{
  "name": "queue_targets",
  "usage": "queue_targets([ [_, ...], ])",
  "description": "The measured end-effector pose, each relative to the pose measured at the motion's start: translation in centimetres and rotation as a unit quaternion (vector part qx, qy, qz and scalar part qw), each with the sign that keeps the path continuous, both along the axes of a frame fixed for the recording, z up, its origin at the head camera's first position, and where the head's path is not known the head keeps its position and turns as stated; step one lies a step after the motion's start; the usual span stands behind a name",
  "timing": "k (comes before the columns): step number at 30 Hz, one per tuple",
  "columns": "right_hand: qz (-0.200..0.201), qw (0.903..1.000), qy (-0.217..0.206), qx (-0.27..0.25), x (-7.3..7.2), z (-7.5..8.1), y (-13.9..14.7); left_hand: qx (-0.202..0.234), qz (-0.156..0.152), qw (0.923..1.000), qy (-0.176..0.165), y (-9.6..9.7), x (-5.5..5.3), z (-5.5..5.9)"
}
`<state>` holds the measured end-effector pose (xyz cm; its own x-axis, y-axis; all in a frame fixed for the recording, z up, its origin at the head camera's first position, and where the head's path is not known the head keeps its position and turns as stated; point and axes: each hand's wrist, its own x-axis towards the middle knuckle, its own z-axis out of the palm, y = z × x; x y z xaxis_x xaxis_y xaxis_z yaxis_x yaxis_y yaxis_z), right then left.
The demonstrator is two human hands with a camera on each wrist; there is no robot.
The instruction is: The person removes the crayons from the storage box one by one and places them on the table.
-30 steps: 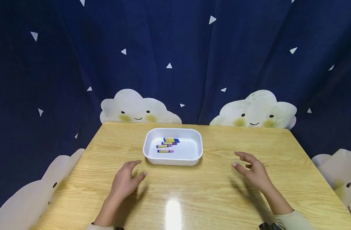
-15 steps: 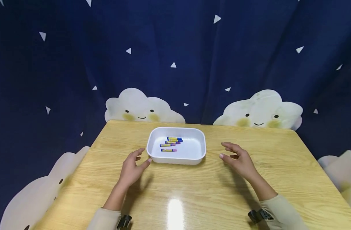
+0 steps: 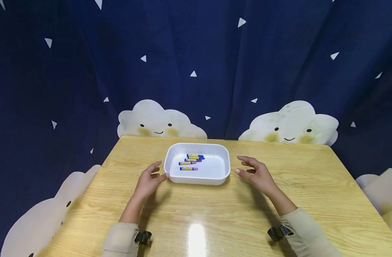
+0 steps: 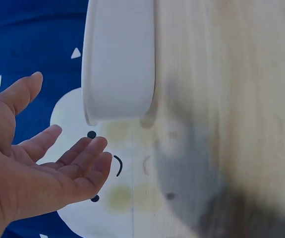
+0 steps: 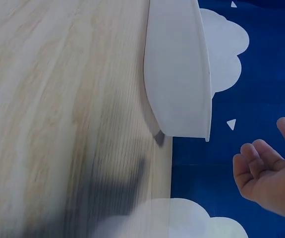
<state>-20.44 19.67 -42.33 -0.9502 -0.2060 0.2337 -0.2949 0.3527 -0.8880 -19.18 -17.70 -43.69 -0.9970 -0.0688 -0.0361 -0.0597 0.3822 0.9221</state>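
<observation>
I see one white tray [image 3: 197, 178] in the middle of the wooden surface [image 3: 215, 214], with five crayons [image 3: 191, 161] inside. My left hand [image 3: 148, 180] and right hand [image 3: 256, 174] sit beside it, fingers loose, holding nothing.

Crayons [image 3: 192, 161] in the tray [image 3: 197, 180]: too small in the head view to count with certainty or to read the labels; absent from both wrist views, where the tray wall hides the inside. Tray cut off by the top edge in both wrist views. Left hand [image 4: 30, 166]: cut off by the left and bottom edges of the left wrist view. Right hand [image 5: 273, 181]: cut off by the right edge of the right wrist view. Table [image 5: 58, 99]: grain blurred in both wrist views. Contact between the left thumb and the tray cannot be told.
</observation>
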Motion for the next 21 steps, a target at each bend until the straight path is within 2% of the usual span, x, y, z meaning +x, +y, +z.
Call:
queue_targets([
  [4, 0.004, 1.0000, -0.007, 0.002, -0.4, 0.2, -0.4, 0.023, -0.004, 0.9995, -0.020, 0.1, -0.8, -0.2],
  [13, 0.031, 0.9989, -0.023, -0.025, -1.4, 0.1, -1.9, 0.061, 0.002, 0.9979, -0.024, 0.8, -1.7, -1.5],
  [21, 0.056, 0.9965, -0.038, -0.049, -2.3, 0.3, -3.5, 0.053, 0.016, 0.9983, -0.018, 1.2, -2.4, -2.1],
])
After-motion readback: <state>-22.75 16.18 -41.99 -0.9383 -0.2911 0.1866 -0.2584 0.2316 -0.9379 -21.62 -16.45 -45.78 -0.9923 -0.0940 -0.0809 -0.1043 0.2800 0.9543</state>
